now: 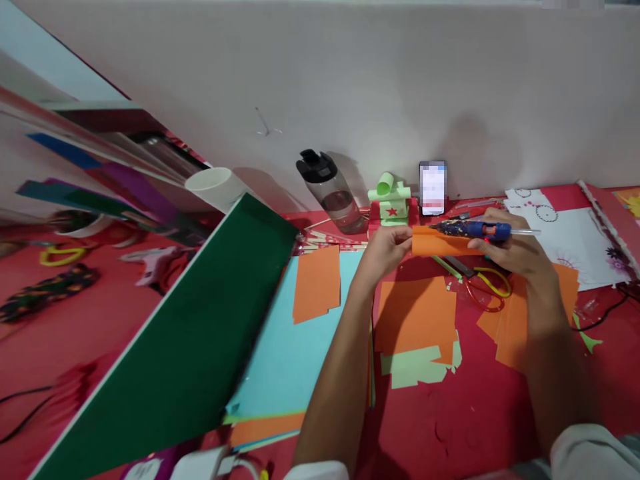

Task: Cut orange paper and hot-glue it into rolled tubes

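Note:
A strip of orange paper (434, 247) is pinched at its left end by my left hand (387, 250). My right hand (517, 250) grips a blue hot glue gun (473, 229) with a clear glue stick jutting out of its back. The gun's dark tip points left, over the strip's upper edge; whether it touches the paper I cannot tell. My right thumb lies near the strip's right end. Below my hands, scissors (487, 287) with red and yellow handles and orange paper sheets (416, 313) lie on the red table.
A pale green paper model (393, 203) with a red star and a lit phone (433, 189) stand by the wall, beside a water bottle (333, 193). A dark green board (195, 347) leans at left, near blue sheets (295, 360) and a pink glue gun (153, 263).

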`<action>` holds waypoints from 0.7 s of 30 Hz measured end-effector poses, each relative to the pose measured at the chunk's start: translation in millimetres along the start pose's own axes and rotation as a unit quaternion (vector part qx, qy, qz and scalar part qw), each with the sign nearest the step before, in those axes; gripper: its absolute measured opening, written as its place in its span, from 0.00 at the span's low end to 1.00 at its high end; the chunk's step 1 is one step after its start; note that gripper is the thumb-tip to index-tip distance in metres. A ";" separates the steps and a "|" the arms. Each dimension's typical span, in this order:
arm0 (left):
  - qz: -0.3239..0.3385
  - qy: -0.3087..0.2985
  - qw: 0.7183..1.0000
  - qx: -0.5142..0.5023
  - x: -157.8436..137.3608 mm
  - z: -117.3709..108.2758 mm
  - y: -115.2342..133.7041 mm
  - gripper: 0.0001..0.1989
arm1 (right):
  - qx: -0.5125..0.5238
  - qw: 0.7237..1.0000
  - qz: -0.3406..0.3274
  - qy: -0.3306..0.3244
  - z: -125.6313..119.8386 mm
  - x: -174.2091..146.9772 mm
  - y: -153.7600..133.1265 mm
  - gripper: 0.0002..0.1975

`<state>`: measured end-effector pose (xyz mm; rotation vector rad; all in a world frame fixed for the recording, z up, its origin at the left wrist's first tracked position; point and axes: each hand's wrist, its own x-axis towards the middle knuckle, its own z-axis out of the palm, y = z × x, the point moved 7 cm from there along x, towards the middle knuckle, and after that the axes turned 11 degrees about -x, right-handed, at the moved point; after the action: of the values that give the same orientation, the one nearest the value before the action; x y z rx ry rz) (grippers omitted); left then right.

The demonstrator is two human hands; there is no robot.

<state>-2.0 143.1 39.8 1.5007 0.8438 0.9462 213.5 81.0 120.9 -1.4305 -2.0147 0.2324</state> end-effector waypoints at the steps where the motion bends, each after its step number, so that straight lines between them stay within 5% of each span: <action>1: -0.001 0.000 1.000 0.011 0.1 1.2 -0.4 0.12 | -0.004 1.000 -0.001 0.000 1.7 -0.1 -0.7 0.23; 8: 0.012 0.003 0.995 0.095 0.9 5.8 -1.3 0.10 | -0.060 0.997 -0.046 -0.021 10.4 1.3 -8.1 0.21; 21: 0.008 -0.001 0.997 0.081 1.0 7.6 -2.3 0.11 | -0.104 0.993 -0.054 -0.025 15.4 0.5 -3.0 0.19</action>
<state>5.3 141.1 37.1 1.6482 0.9265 0.9044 201.9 83.6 110.6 -1.4455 -2.2020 0.0117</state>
